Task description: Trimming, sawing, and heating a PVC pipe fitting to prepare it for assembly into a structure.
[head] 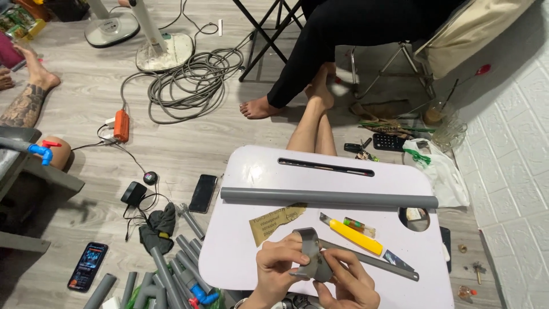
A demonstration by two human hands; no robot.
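Note:
My left hand (278, 264) and my right hand (349, 284) together grip a short grey pipe fitting (311, 257) with a curled grey strip, low over the white lap table (257, 171). A long grey pipe (329, 198) lies across the table's middle. A torn piece of brown sandpaper (274, 220) rests just above my left hand. A yellow utility knife (351, 233), a small green and red screwdriver (360, 226) and a thin grey saw blade (377, 264) lie to the right of my hands.
Several grey pipe pieces (171, 269) and a blue fitting lie on the wooden floor at left, with two phones (203, 193), a charger and a dark glove. Coiled grey cable (194, 80), fan bases, and other people's legs (311, 123) sit beyond the table. A white wall runs along the right.

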